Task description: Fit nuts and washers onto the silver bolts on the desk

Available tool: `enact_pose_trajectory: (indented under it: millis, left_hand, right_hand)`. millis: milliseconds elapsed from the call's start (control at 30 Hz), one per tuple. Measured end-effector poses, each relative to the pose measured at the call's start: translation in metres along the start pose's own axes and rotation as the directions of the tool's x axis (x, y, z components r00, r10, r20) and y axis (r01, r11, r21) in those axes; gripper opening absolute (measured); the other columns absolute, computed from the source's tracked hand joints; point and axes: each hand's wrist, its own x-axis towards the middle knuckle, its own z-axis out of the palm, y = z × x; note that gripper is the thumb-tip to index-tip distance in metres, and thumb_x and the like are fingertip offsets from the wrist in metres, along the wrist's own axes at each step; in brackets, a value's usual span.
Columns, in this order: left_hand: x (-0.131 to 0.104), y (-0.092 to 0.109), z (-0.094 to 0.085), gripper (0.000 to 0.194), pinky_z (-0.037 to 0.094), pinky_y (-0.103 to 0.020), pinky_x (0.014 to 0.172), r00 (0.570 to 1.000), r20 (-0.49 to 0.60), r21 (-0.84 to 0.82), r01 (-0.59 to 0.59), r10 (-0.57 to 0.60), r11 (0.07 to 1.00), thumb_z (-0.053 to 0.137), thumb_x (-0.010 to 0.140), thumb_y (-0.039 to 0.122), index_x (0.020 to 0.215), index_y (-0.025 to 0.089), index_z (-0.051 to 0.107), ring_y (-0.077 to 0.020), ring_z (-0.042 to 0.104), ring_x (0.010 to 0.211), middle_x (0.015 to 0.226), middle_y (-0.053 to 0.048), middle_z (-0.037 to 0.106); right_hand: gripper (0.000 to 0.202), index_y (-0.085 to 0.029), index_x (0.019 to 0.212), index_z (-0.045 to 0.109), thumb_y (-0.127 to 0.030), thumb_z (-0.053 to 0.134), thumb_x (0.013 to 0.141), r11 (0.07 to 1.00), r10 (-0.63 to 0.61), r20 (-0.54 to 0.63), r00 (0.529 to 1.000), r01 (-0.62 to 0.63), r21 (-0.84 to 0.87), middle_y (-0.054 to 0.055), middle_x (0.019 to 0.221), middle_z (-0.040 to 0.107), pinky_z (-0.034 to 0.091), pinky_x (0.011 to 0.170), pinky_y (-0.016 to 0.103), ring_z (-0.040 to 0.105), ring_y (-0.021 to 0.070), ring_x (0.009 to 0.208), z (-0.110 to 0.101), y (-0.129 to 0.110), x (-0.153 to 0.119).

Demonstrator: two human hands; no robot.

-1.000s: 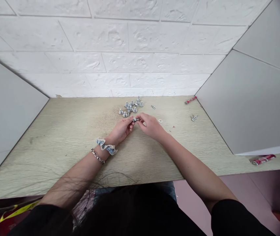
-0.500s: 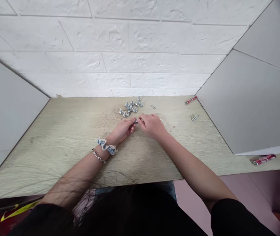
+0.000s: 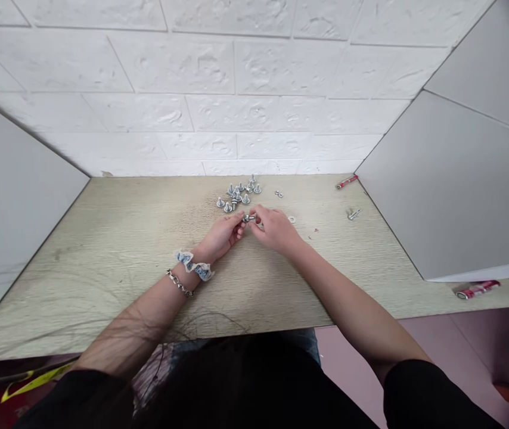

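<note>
a pale wood-grain tabletop (image 3: 115, 256) ran from the person's body back to a white brick-pattern wall (image 3: 219, 89), with a plain grey panel (image 3: 8, 202) standing along its left side and another grey panel (image 3: 455, 190) along its right. the person's two bare forearms reached forward over the middle of the table and met near its far half. the left hand (image 3: 221, 235), above a blue-and-white scrunchie (image 3: 193, 266) and a metal chain bracelet (image 3: 178, 284) on the wrist, had its fingers curled and its fingertips pinched on one end of a small silver bolt (image 3: 248, 218). the right hand (image 3: 276, 228) was closed on the other end of the same bolt, thumb and fingers wrapped round it, so the bolt sat between the two hands just above the table surface. just beyond the hands, toward the wall, lay a loose pile of silver bolts (image 3: 238, 195). a pair of small nuts (image 3: 278, 193) lay to the right of that pile, and a flat washer (image 3: 291, 219) lay just beside the right hand. farther right, well apart from the hands, lay a small metal piece (image 3: 353, 214), a red pen-like stick (image 3: 346, 182) near the wall, and another red stick (image 3: 477, 290) by the foot of the right panel
</note>
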Motion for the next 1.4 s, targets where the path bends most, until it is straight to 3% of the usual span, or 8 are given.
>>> enact_pose_trajectory:
  millis: [167, 300, 500, 667, 1000, 1400]
  left_hand:
    - [-0.0003, -0.0002, -0.0003, 0.021, 0.035, -0.014, 0.041, 1.0, 0.009, 0.002, -0.007, 0.007, 1.0, 0.067, 0.074, 0.027, 0.069, 0.01, 0.056, -0.0015, 0.042, 0.043, 0.058, 0.002, 0.051]
    - [-0.0004, -0.0006, -0.0003, 0.023, 0.034, -0.014, 0.041, 1.0, 0.012, 0.01, -0.012, 0.012, 1.0, 0.068, 0.074, 0.028, 0.068, 0.01, 0.056, -0.0014, 0.041, 0.043, 0.057, 0.003, 0.05]
    - [-0.0008, -0.0001, 0.0001, 0.023, 0.035, -0.015, 0.042, 1.0, 0.015, 0.022, -0.013, 0.013, 1.0, 0.067, 0.074, 0.029, 0.068, 0.01, 0.057, -0.0018, 0.041, 0.044, 0.057, 0.003, 0.05]
    - [-0.0013, -0.0005, 0.0004, 0.024, 0.033, -0.015, 0.041, 0.999, 0.024, 0.023, -0.026, 0.025, 0.999, 0.068, 0.073, 0.03, 0.068, 0.01, 0.057, -0.0019, 0.041, 0.044, 0.058, 0.003, 0.05]
    - [-0.0008, -0.0022, -0.0008, 0.026, 0.033, -0.014, 0.043, 0.997, 0.075, 0.085, -0.032, 0.026, 0.996, 0.068, 0.073, 0.033, 0.068, 0.009, 0.06, -0.0021, 0.041, 0.046, 0.058, 0.002, 0.05]
    - [-0.0033, -0.004, 0.0009, 0.031, 0.029, -0.017, 0.045, 0.995, 0.098, 0.216, -0.052, 0.032, 0.975, 0.067, 0.072, 0.039, 0.061, 0.012, 0.058, -0.0045, 0.041, 0.047, 0.053, 0.002, 0.049]
  right_hand:
    - [0.025, -0.017, 0.087, 0.055, -0.032, 0.035, 0.092, 0.999, 0.035, 0.018, 0.999, -0.035, 0.008, 0.006, 0.08, 0.065, 0.035, 0.078, 0.031, 0.059, 0.0177, 0.077, -0.0003, -0.0003, 0.0009]
    - [0.019, -0.017, 0.098, 0.054, -0.03, 0.045, 0.087, 0.996, 0.053, -0.013, 0.998, -0.052, 0.077, 0.003, 0.076, 0.064, 0.036, 0.072, 0.028, 0.057, 0.0159, 0.07, -0.0021, -0.0013, 0.0002]
    - [0.019, -0.018, 0.099, 0.054, -0.03, 0.044, 0.087, 0.991, 0.065, -0.015, 0.998, -0.063, 0.114, 0.001, 0.069, 0.061, 0.035, 0.069, 0.027, 0.055, 0.0154, 0.065, -0.0036, -0.0021, -0.0005]
    - [0.025, -0.018, 0.092, 0.055, -0.032, 0.035, 0.091, 0.992, 0.047, -0.019, 0.999, -0.044, 0.12, 0.002, 0.072, 0.062, 0.035, 0.068, 0.027, 0.055, 0.0157, 0.067, -0.0036, -0.0012, -0.0004]
    - [0.022, -0.018, 0.104, 0.052, -0.028, 0.042, 0.087, 0.99, 0.048, -0.004, 0.999, -0.047, 0.132, 0.003, 0.079, 0.066, 0.035, 0.063, 0.026, 0.057, 0.016, 0.067, -0.0032, -0.0023, -0.0011]
    - [0.02, -0.018, 0.099, 0.051, -0.025, 0.036, 0.088, 0.995, 0.009, 0.119, 0.993, -0.021, 0.102, 0.006, 0.085, 0.065, 0.033, 0.058, 0.027, 0.055, 0.0179, 0.069, -0.0043, -0.0024, -0.0019]
